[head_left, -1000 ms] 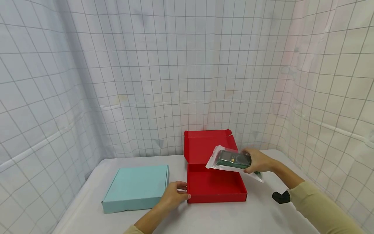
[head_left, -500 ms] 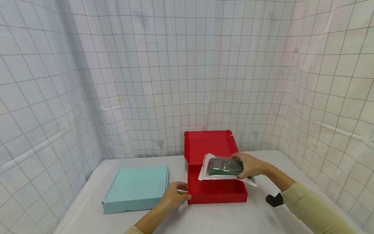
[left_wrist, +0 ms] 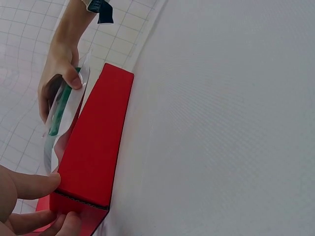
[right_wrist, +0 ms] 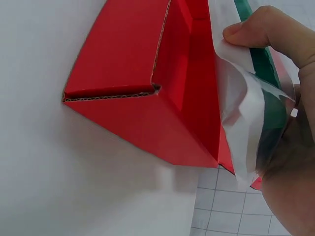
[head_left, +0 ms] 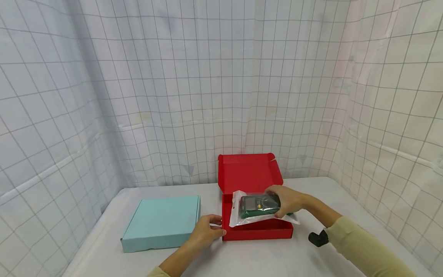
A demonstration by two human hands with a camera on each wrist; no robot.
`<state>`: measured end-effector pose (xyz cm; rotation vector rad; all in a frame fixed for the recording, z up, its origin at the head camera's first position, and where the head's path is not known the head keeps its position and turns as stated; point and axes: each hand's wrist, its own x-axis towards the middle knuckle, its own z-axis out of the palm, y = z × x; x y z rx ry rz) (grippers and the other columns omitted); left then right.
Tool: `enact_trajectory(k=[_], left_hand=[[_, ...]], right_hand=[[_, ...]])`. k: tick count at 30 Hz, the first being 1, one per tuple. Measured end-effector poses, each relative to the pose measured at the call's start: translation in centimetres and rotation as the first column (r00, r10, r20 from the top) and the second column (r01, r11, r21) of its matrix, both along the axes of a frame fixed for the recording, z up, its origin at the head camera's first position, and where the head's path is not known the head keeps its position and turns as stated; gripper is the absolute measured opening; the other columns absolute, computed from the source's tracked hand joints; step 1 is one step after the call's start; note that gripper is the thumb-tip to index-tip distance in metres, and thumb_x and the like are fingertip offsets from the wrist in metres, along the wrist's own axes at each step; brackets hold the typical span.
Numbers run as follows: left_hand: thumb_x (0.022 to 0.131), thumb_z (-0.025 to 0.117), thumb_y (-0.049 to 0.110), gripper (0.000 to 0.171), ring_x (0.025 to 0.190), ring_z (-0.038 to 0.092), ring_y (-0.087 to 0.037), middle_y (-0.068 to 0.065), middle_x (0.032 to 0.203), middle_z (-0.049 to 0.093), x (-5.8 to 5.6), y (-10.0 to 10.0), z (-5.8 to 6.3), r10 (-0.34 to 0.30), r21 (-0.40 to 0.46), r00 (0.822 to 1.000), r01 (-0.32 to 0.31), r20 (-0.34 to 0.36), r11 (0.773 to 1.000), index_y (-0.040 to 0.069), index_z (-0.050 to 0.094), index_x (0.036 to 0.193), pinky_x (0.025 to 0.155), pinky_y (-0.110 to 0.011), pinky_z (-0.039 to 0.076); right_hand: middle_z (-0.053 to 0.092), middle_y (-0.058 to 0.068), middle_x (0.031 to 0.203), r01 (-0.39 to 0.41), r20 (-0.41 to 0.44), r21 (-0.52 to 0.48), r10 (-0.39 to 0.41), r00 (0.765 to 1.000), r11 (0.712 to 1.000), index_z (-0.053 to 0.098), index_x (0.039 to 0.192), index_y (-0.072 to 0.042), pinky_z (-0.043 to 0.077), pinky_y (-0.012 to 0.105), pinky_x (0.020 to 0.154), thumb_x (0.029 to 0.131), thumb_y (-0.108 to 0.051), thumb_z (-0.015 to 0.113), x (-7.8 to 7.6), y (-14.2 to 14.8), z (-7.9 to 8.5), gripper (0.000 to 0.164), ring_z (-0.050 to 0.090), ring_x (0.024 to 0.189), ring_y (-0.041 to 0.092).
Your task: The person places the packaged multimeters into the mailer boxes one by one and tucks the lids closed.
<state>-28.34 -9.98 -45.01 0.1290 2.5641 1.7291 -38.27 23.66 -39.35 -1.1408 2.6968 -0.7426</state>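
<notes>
A dark multimeter with a green edge [head_left: 260, 206], sealed in a clear plastic bag [head_left: 235, 214], is gripped from above by my right hand [head_left: 286, 201]. It hangs tilted over the open red box [head_left: 257, 234], its left end lower and inside the box outline in the head view. In the right wrist view, the thumb [right_wrist: 241, 35] presses on the bag's white side. My left hand [head_left: 206, 231] holds the front left corner of the red box, its thumb at the front edge and its fingers against the left wall, as the left wrist view also shows.
A closed light-blue box [head_left: 162, 221] lies to the left of my left hand. The red lid [head_left: 250, 173] stands raised behind its box. White gridded curtains [head_left: 221, 96] surround the white table [head_left: 263, 257] at the back and sides.
My right hand has moved left and down with the bagged multimeter, from above the box's right rear to lower over its opening. The left hand stays at the box corner.
</notes>
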Motion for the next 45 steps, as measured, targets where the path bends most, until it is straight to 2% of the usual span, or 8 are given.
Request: enact_trajectory(k=[17,26,45], left_hand=[[0.085,0.085,0.004,0.05,0.094,0.069,-0.023,-0.01,0.113,0.066,-0.2,-0.1,0.1,-0.012,0.007,1.0,0.012,-0.007,1.0,-0.004,0.063,0.129,0.082,-0.04,0.061],[0.085,0.084,0.004,0.049,0.092,0.067,-0.021,-0.01,0.11,0.065,-0.3,-0.1,0.1,-0.02,0.008,1.0,0.02,0.001,1.0,-0.005,0.063,0.129,0.081,-0.039,0.062],[0.086,0.083,0.004,0.047,0.094,0.069,-0.023,-0.01,0.111,0.066,-0.1,-0.1,0.1,-0.022,0.003,1.0,0.022,-0.001,1.0,-0.005,0.064,0.127,0.082,-0.04,0.061]], right_hand=[[0.053,-0.004,0.126,-0.03,0.021,0.051,0.029,0.999,0.998,0.051,0.141,-0.007,0.054,0.036,0.087,0.068,-0.028,0.086,-0.7,-2.2,-1.4,0.084,0.049,0.115,0.02],[0.052,-0.004,0.126,-0.051,0.031,0.04,0.05,0.998,0.998,0.051,0.141,-0.007,0.053,0.036,0.087,0.068,-0.026,0.085,-1.1,-3.1,-2.2,0.082,0.048,0.114,0.021],[0.051,-0.004,0.124,-0.025,0.102,0.028,0.022,0.995,0.999,0.048,0.14,-0.009,0.055,0.031,0.085,0.066,-0.021,0.089,-1.2,-3.7,-4.1,0.085,0.048,0.116,0.022]])
